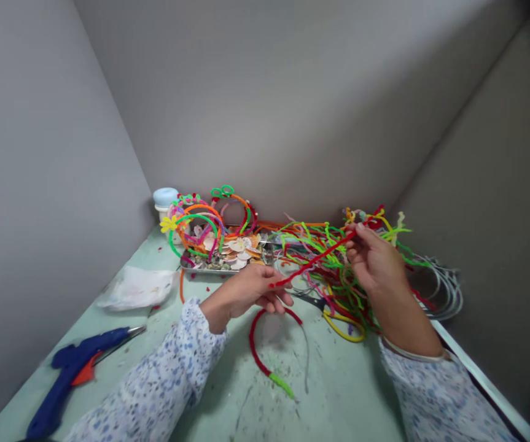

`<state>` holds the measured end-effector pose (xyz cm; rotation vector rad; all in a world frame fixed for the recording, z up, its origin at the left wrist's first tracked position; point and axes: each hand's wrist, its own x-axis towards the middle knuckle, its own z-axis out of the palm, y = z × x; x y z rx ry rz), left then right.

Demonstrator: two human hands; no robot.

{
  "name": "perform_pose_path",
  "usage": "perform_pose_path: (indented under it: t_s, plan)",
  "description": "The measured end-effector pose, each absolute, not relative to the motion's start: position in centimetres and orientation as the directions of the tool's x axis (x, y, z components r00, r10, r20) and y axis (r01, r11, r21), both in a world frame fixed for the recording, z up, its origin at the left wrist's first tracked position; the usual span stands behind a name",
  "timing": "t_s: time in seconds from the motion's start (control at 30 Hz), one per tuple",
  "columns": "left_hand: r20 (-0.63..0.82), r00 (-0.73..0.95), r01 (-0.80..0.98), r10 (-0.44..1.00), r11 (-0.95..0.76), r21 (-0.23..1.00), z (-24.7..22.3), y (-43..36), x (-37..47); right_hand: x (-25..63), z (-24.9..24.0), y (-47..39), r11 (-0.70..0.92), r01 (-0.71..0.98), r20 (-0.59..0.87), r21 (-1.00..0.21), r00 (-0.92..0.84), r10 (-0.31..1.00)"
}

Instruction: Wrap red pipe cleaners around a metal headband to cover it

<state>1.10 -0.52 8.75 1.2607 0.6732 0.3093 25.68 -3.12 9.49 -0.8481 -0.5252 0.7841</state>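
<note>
A red pipe cleaner (316, 260) is stretched slantwise above the table between my two hands. Its lower left end is pinched in my left hand (256, 288), whose other fingers are loosely curled. My right hand (375, 258) grips the upper right end between thumb and fingers, beside the pile of pipe cleaners. Below my left hand, a headband (254, 350) lies on the table, wrapped in red with a bright green section at its lower end. Its other arm shows bare grey.
Colourful headbands (199, 216) stand on a metal tray (209, 271) of small pieces. Tangled pipe cleaners (338, 279) and yellow-handled scissors (345, 333) lie right. A blue glue gun (64, 380), a white packet (138, 287) and a blue-lidded container (166, 197) are left. Walls enclose the table.
</note>
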Motion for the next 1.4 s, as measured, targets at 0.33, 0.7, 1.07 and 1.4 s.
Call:
perform_pose_path:
  t_s: [0.33, 0.7, 1.07, 1.4]
  plan:
    - [-0.323, 0.76, 0.041, 0.564, 0.455, 0.889, 7.9, -0.5, 1.6, 25.1, 9.9, -3.3, 0.425, -0.348, 0.13, -0.836, 0.627, 0.768]
    - [-0.276, 0.783, -0.037, 0.558, 0.485, 0.874, 7.5, -0.2, 0.9, 24.9, 10.3, -3.5, 0.389, -0.355, 0.092, -0.85, 0.627, 0.774]
    - [-0.359, 0.763, -0.002, 0.537, 0.557, 0.83, 7.6, -0.1, 0.9, 25.9, 10.1, -3.4, 0.419, -0.311, 0.133, -0.853, 0.646, 0.751]
    - [-0.325, 0.741, 0.072, 0.587, 0.412, 0.908, 8.4, -0.4, 0.5, 26.2, 10.3, -3.6, 0.444, -0.287, 0.157, -0.849, 0.665, 0.73]
